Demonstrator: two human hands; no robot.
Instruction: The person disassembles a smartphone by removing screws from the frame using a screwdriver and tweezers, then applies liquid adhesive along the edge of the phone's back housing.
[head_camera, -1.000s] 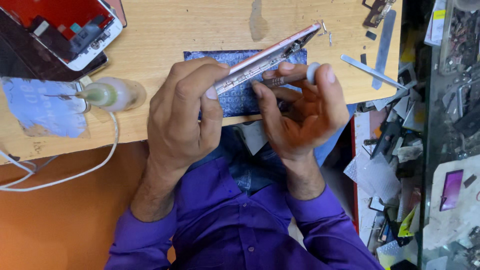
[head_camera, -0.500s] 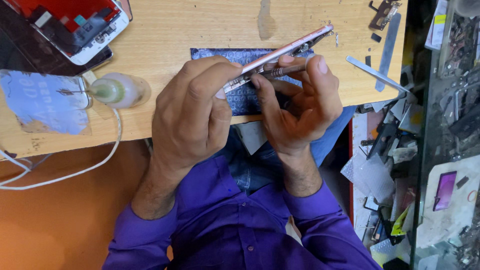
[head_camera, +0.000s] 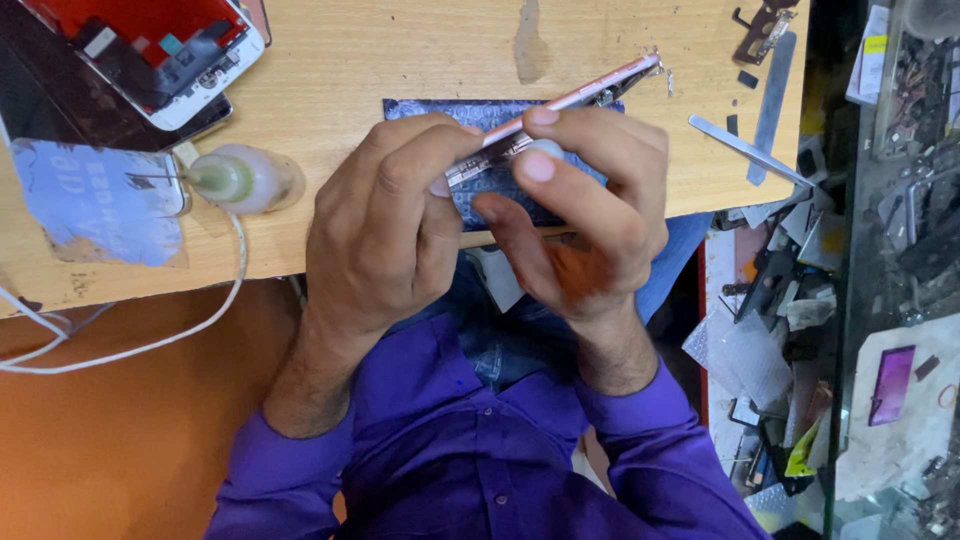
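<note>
Both hands raised over the desk edge, wrists bent inward. Left hand curls its fingers around the lower end of a thin phone body, held edge-on and tilted — upper end toward the far right. Right hand grips its middle, thumb and forefinger pinched on the rim. Phone hovers above a blue mat. Since half a second ago the right fingers have closed tighter over the phone; tilt unchanged.
</note>
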